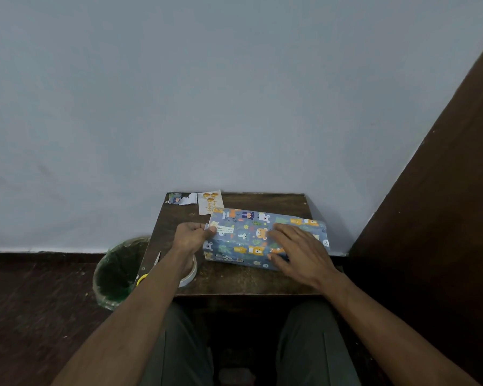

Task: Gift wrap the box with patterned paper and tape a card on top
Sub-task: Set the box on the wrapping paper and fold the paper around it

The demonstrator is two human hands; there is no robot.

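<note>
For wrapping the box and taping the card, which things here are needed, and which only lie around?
Needed:
wrapped box, left hand pinching its end flap, right hand flat on top
card
tape roll
scissors

Lying around:
paper scraps
green bin beside the table

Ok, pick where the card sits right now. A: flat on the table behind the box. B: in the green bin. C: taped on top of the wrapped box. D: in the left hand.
A: the card lies flat on the table at its far edge, just behind the wrapped box, not on it.
</note>
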